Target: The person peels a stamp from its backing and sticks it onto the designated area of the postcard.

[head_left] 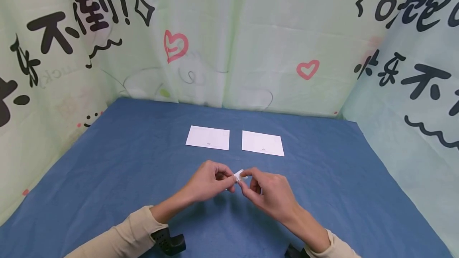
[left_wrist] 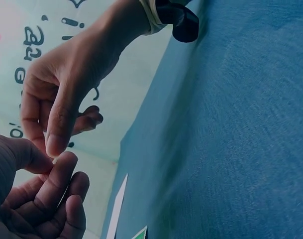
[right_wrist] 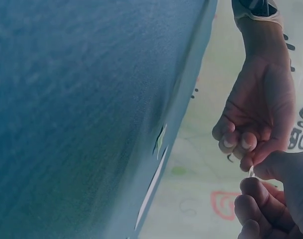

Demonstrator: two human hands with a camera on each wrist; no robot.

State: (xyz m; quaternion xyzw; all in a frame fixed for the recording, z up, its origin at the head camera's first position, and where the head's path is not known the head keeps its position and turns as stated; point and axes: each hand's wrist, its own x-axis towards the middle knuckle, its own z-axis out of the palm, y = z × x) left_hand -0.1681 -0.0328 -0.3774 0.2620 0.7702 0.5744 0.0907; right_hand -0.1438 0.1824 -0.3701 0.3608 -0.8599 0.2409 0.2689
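A small white piece (head_left: 239, 174), thin and light like paper or plastic, is held above the blue table between both hands. My left hand (head_left: 214, 182) pinches its left end between thumb and finger. From the other side, my right hand (head_left: 270, 192) pinches it the same way, the fingertips of both hands nearly meeting. In the right wrist view only a sliver of the white piece (right_wrist: 251, 171) shows between the fingertips; the fingers mostly hide it, so its exact kind cannot be made out.
Beyond the hands, two white cards (head_left: 208, 137) (head_left: 263, 143) lie side by side on the blue cloth (head_left: 143, 142). A green-and-white edge (left_wrist: 140, 233) shows beside a card in the left wrist view. Printed curtains (head_left: 215, 51) enclose the table's back and sides.
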